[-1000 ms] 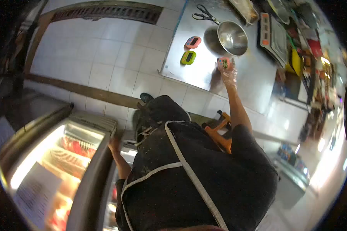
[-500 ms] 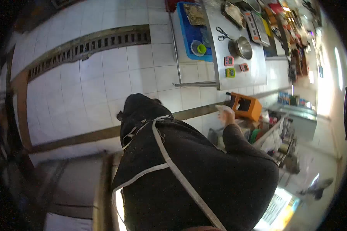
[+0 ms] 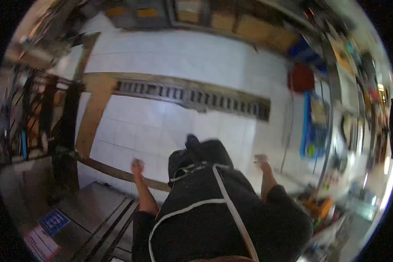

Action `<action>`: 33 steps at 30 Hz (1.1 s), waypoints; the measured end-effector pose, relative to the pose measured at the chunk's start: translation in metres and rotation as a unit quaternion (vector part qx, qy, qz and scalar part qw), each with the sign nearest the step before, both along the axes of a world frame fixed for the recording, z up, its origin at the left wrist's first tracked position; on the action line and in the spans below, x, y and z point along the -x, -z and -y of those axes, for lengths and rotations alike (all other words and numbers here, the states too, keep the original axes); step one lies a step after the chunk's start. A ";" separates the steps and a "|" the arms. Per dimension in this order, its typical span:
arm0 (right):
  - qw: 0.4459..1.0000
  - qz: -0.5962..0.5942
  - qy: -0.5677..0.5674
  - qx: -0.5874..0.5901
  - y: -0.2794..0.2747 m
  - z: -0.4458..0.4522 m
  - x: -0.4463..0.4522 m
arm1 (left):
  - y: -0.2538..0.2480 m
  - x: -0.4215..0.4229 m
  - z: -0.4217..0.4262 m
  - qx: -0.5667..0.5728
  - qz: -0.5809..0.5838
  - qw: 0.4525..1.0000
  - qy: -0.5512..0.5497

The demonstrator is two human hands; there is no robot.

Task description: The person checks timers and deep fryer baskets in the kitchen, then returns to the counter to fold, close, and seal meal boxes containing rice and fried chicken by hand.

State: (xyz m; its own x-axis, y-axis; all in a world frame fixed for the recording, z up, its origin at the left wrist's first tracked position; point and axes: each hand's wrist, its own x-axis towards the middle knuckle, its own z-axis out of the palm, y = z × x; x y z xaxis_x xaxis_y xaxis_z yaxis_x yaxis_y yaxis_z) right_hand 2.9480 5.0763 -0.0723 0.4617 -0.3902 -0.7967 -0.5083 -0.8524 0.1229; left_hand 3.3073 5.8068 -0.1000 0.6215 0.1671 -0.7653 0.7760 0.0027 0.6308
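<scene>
My right hand (image 3: 263, 165) hangs over the white tiled floor, to the right of my body. A small pale, crumpled thing (image 3: 260, 156) shows at its fingers; blur hides what kind it is. On the other side, my left hand (image 3: 137, 167) is held low over the tiles, apart from any object. Its fingers are smeared by motion, so their pose cannot be made out. Between the two arms is my dark apron (image 3: 214, 205) with white straps.
A slotted drain channel (image 3: 192, 97) crosses the floor ahead. On the right, a blue tray (image 3: 309, 131) and a red stool-like object (image 3: 301, 78) stand near a metal table (image 3: 335, 87). An orange object (image 3: 318, 207) lies to my right. Dark cabinets (image 3: 105, 214) flank my left.
My view has turned left, and the metal table has shifted to the right edge. My left hand has come into view. My right hand has moved away from the orange object.
</scene>
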 end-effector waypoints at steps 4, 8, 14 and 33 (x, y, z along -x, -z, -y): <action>0.687 0.372 0.544 -0.306 -0.077 -0.012 -0.328 | -0.044 0.029 0.078 -0.016 -0.035 0.997 -0.063; 0.616 0.492 0.440 -0.429 -0.121 -0.024 -0.592 | -0.024 -0.043 0.029 -0.065 -0.122 0.990 0.000; 0.506 0.469 0.462 -0.557 -0.046 -0.109 -0.772 | -0.021 -0.366 -0.064 0.277 0.183 0.941 -0.069; 0.647 0.536 0.263 -0.475 -0.236 -0.204 -1.722 | -0.339 -1.587 0.223 -0.026 0.578 0.810 0.097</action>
